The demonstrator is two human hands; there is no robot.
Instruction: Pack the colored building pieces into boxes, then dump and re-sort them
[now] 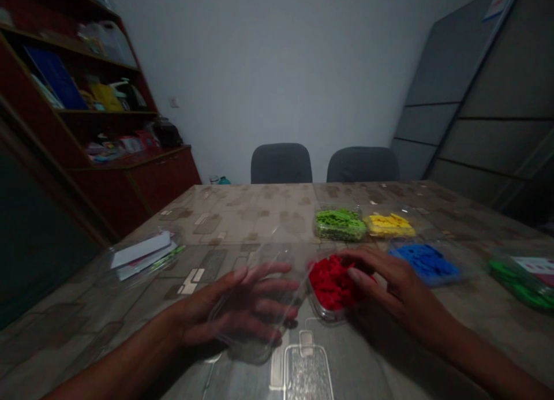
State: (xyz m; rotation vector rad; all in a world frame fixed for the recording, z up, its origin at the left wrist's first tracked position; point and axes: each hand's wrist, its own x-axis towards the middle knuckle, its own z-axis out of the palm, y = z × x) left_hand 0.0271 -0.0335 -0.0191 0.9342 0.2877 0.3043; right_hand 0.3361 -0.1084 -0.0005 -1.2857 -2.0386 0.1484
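A patterned desk (242, 215) spans the room before two gray chairs (281, 163). On it sit clear boxes of lime-green pieces (340, 224), yellow pieces (390, 225) and blue pieces (426, 262), with green pieces (519, 284) at far right and a packet of papers (145, 254) at left. The left hand (255, 302), fingers spread, grasps a transparent lid (264, 325). The right hand (381, 273), fingers curved, is at the open box of red pieces (332, 281); whether it grips any is unclear.
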